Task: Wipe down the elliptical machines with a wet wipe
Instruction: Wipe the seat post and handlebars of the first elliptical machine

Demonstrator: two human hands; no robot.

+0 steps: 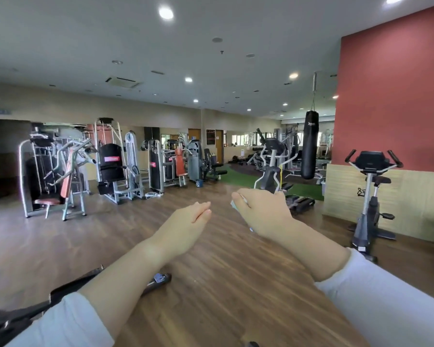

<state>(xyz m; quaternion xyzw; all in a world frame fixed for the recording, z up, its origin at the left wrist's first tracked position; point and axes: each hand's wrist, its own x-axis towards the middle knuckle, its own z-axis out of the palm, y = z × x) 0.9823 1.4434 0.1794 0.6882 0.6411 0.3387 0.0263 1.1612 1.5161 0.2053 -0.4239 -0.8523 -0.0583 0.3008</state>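
Hands raised before the elliptical machine [269, 177].
My right hand [261, 211] curls round the wet wipe [234, 204] just below the machine; my left hand [189, 221], left of it, fingers straight and together, holds nothing.

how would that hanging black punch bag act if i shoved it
The punching bag hangs free from chains, so it would probably swing, not tip. Its long, full bulk suggests it is heavy and slow to start.
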